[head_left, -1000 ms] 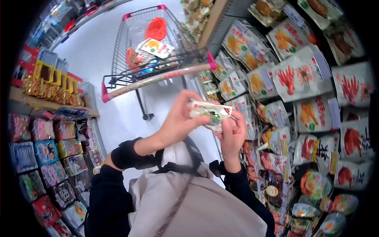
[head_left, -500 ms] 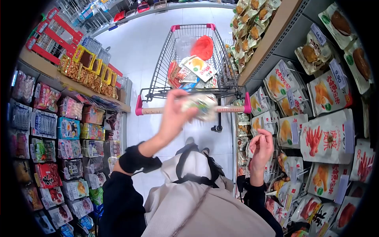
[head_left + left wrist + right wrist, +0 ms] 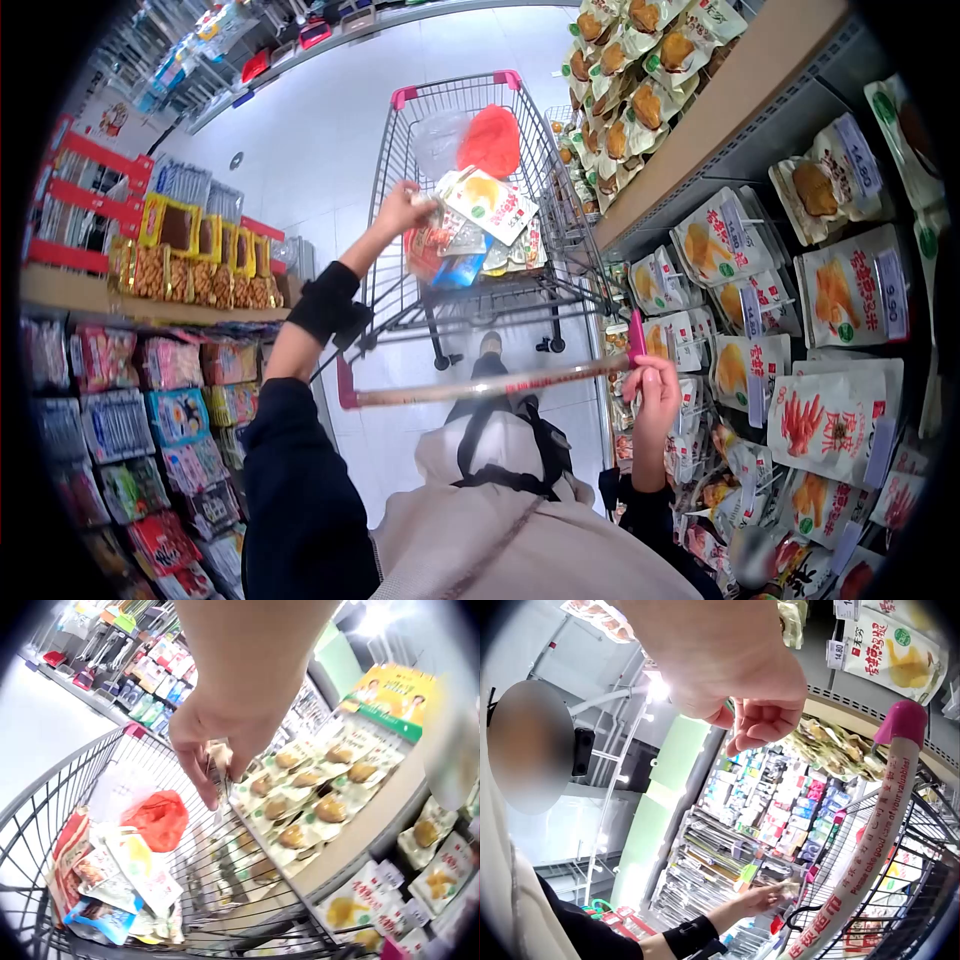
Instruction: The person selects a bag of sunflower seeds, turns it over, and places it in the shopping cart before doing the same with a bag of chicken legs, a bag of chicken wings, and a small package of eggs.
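While my left hand [image 3: 400, 208] pinches a small packet [image 3: 219, 771], too blurry to read, above the cart [image 3: 560, 220], my right hand [image 3: 655, 388] hangs loosely curled, empty, lower right.

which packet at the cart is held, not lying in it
The small pale packet pinched by the left hand above the cart; the rest, like the big white and red packet, lie loose inside it.

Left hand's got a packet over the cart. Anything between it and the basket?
Nothing visible. The left hand pinches the packet above the open top of the cart, near its left rim. Below lie only a red bag and snack packs in the basket; no bar or arm crosses the gap.
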{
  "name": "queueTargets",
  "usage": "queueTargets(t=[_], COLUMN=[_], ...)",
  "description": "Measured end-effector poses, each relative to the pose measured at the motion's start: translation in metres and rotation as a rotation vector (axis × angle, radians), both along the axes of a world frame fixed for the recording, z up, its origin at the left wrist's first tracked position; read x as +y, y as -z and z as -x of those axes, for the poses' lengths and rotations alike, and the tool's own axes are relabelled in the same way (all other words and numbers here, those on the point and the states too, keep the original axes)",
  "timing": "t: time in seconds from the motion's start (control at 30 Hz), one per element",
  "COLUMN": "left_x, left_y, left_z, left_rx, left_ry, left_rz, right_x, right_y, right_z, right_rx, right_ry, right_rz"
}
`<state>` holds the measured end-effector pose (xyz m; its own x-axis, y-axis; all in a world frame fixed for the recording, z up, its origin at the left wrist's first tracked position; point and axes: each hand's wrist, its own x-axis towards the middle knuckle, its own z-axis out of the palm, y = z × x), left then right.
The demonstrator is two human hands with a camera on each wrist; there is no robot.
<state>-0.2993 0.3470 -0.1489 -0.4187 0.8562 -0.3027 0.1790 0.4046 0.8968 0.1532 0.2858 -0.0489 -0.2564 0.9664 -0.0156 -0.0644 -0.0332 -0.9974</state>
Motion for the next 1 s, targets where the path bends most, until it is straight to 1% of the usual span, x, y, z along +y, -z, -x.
queueTargets(t=[0.03, 0.07, 0.1, 0.17, 0.23, 0.27, 0.3, 0.37, 0.43, 0.5, 0.57, 0.67, 0.77, 0.8, 0.83, 0.9, 0.93, 1.0], left_x=[0.016, 0.027, 0.039, 0.054, 0.07, 0.074, 0.078, 0.083, 0.086, 0.089, 0.09, 0.092, 0.095, 0.098, 0.099, 0.101, 0.105, 0.11], left_y=[0.035, 0.064, 0.093, 0.116, 0.174, 0.196, 0.212, 0.203, 0.228, 0.239, 0.244, 0.255, 0.256, 0.256, 0.256, 0.248, 0.24, 0.233], left_z=[0.013, 0.018, 0.027, 0.02, 0.021, 0.016, 0.011, -0.017, -0.034, -0.048, -0.061, -0.068, -0.067, -0.066, -0.064, -0.059, -0.055, -0.046], left_rx=[0.095, 0.102, 0.227, 0.387, 0.409, 0.402, 0.361, 0.369, 0.216, 0.276, 0.331, 0.419, 0.388, 0.467, 0.486, 0.529, 0.532, 0.554], left_ry=[0.087, 0.108, 0.187, 0.264, 0.328, 0.354, 0.428, 0.477, 0.493, 0.594, 0.62, 0.657, 0.622, 0.652, 0.637, 0.603, 0.653, 0.64], left_rz=[0.119, 0.146, 0.211, 0.331, 0.362, 0.354, 0.375, 0.41, 0.432, 0.418, 0.429, 0.319, 0.317, 0.303, 0.304, 0.303, 0.301, 0.255], right_x=[0.004, 0.006, 0.008, 0.01, 0.01, 0.011, 0.011, 0.009, 0.008, 0.009, 0.009, 0.005, 0.004, 0.004, 0.003, 0.002, 0.001, 0.001], right_y=[0.004, 0.005, 0.004, 0.001, 0.002, 0.004, 0.005, 0.009, 0.013, 0.013, 0.016, 0.023, 0.026, 0.025, 0.025, 0.024, 0.024, 0.023], right_z=[0.005, 0.009, 0.014, 0.023, 0.028, 0.03, 0.031, 0.033, 0.033, 0.039, 0.041, 0.042, 0.043, 0.043, 0.043, 0.04, 0.039, 0.036], right_rx=[-0.017, -0.039, -0.073, -0.145, -0.206, -0.222, -0.238, -0.224, -0.217, -0.233, -0.262, -0.318, -0.37, -0.386, -0.4, -0.396, -0.393, -0.402], right_ry=[0.016, 0.037, 0.058, 0.097, 0.127, 0.13, 0.134, 0.169, 0.189, 0.209, 0.214, 0.212, 0.214, 0.216, 0.217, 0.225, 0.228, 0.229], right_rz=[0.019, 0.046, 0.053, 0.064, 0.06, 0.067, 0.072, 0.14, 0.211, 0.23, 0.222, 0.188, 0.137, 0.122, 0.108, 0.093, 0.084, 0.072])
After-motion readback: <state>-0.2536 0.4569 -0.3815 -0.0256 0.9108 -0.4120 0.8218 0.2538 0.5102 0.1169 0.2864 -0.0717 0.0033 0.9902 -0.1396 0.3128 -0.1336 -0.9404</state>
